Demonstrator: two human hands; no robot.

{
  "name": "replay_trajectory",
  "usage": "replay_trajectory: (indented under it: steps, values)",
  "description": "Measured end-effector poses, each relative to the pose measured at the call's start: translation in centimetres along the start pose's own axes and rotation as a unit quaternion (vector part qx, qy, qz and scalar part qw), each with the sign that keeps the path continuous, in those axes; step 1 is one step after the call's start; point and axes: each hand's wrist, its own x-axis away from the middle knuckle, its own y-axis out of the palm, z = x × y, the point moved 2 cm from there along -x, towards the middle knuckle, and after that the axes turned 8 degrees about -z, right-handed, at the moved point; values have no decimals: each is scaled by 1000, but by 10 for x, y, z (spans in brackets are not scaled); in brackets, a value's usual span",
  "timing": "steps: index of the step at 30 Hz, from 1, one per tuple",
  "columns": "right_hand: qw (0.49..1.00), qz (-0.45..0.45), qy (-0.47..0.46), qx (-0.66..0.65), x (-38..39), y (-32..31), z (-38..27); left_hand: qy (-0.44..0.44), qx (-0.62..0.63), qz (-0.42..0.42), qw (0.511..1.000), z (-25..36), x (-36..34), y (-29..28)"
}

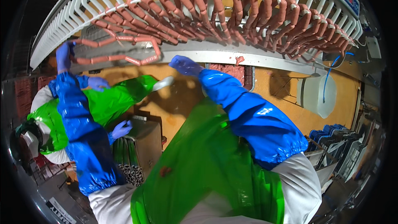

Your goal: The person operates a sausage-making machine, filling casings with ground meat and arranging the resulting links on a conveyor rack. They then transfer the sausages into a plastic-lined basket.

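Pink linked sausages hang in a long row of loops [215,10] from the white hooks of a curved rack across the top. At the rack's left end, my left hand [64,57], in a purple glove, is closed on a string of sausage links [105,59]. This string bulges out to the right in a loose loop below the rail. My right hand [185,65], also gloved, is held curled just right of that loop, apart from it. Nothing shows in its fingers. Blue sleeves cover both forearms.
A co-worker in a green apron [112,99] stands close at left, gloved hands near my left arm. Below the rail sits a crate of pink meat [230,71]. To the right are a whitish bin [321,95] with a blue hose and stacked blue and grey trays [338,145].
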Motion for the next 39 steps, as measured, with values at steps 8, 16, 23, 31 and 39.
replay_trajectory:
  steps: [8,16,23,31,39]
  values:
    - [953,186,231,59,235,-103,-76,147,-371,66,914,54,-78,-4]
    - [777,590,215,28,553,-212,-217,287,-154,114,939,20,-3,199]
    - [587,732,-205,280,643,-369,-445,413,-272,-188,848,-114,234,529]
    - [553,571,-8,607,627,-566,-481,288,-84,-547,781,216,571,720]
    - [726,456,62,511,648,-576,-477,472,80,-489,729,443,639,807]
